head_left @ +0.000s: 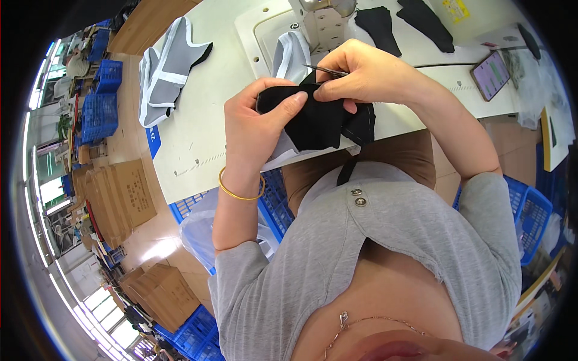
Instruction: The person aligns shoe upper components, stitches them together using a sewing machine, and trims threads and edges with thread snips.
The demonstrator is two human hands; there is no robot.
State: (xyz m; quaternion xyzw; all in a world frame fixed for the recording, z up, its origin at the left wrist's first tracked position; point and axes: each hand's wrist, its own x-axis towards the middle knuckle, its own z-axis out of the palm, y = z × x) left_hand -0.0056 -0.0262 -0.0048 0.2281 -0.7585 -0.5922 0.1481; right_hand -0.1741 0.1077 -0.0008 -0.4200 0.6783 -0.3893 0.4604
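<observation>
Watching remotely, I see the left hand (pixel 257 114) pinching black fabric (pixel 314 125) over the near edge of the desk (pixel 192 141) — the right hand (pixel 361 73) grips it and dark snips (pixel 329 71). Some stitching (pixel 356 138) seems done; I judge this piece unfinished — two black pieces (pixel 378 29) lie unhandled.

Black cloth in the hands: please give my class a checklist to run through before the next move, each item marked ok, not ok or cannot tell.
1. Left hand grips the black cloth: ok.
2. Right hand holds the dark tool: ok.
3. Tool shut: cannot tell, partly hidden by the hand.
4. Phone apart from the cloth: ok.
5. Wrists bare: not ok, gold bangle on the left one.
</observation>
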